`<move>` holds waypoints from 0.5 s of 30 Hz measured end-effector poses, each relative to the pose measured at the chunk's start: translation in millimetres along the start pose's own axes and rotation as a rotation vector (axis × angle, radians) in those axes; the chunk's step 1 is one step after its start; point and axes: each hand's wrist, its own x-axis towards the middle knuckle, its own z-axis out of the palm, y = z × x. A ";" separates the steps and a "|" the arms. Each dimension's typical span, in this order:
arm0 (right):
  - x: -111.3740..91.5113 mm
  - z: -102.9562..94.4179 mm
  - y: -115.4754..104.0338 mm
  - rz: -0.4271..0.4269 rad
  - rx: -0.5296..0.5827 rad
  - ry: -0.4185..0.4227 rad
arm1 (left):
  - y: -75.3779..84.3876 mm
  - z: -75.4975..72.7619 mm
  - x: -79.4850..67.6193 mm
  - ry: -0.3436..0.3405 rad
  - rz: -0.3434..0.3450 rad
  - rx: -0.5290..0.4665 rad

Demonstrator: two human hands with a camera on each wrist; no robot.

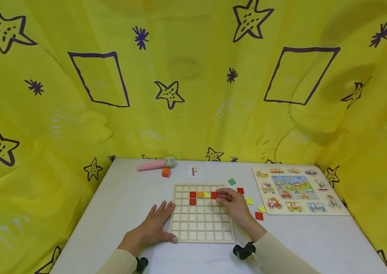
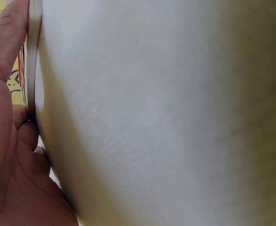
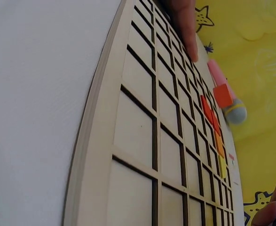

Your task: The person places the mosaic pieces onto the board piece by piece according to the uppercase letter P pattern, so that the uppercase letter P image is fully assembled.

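Red tile (image 1: 214, 195) held over a wooden grid board (image 1: 202, 241)

In the lower centre of the head view, the right hand (image 1: 236, 206) pinches the red tile between thumb and fingertips at the board's upper right. The left hand (image 1: 154, 227) lies with fingers spread, touching the board's left edge. Two seated red tiles (image 1: 192, 202), an orange tile (image 1: 200, 194) and a yellow tile (image 1: 207, 195) fill cells near the top — loose tiles (image 1: 259, 216) lie right of the board. A pink microphone (image 1: 152, 165) rests at the table's (image 1: 118, 205) upper left.
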 end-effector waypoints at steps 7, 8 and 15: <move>5.1 14.9 -1.6 -0.026 0.040 -0.021 | 1.1 -0.8 -0.2 -0.004 -0.009 -0.003; 5.9 16.8 -1.4 -0.035 0.035 -0.023 | 1.3 -0.9 -0.3 -0.003 -0.009 -0.005; 10.7 29.3 -0.9 -0.063 0.007 -0.026 | 1.3 -1.2 -0.8 -0.001 -0.007 -0.006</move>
